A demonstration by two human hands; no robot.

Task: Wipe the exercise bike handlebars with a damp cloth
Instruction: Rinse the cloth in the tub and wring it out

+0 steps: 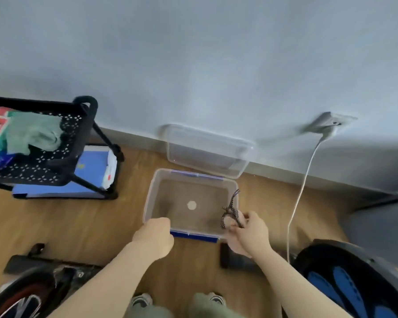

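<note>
A clear plastic box [149, 198] with blue clips stands on the wooden floor in front of me, with a white round spot on its bottom. My left hand [155, 235] is closed on its near rim. My right hand [251, 232] holds a small beige cloth bundle [229, 222], wrapped with a black-and-white checked cord, over the box's near right corner. Dark parts of the exercise bike show at the bottom left [32, 292] and the bottom right [345, 283]. No handlebars are in view.
The box's clear lid [207, 150] leans against the wall behind it. A black mesh cart [44, 166] at the left holds a green cloth [32, 134]. A white cable [301, 193] hangs from a wall socket [329, 123]. A black block [237, 259] lies by my right wrist.
</note>
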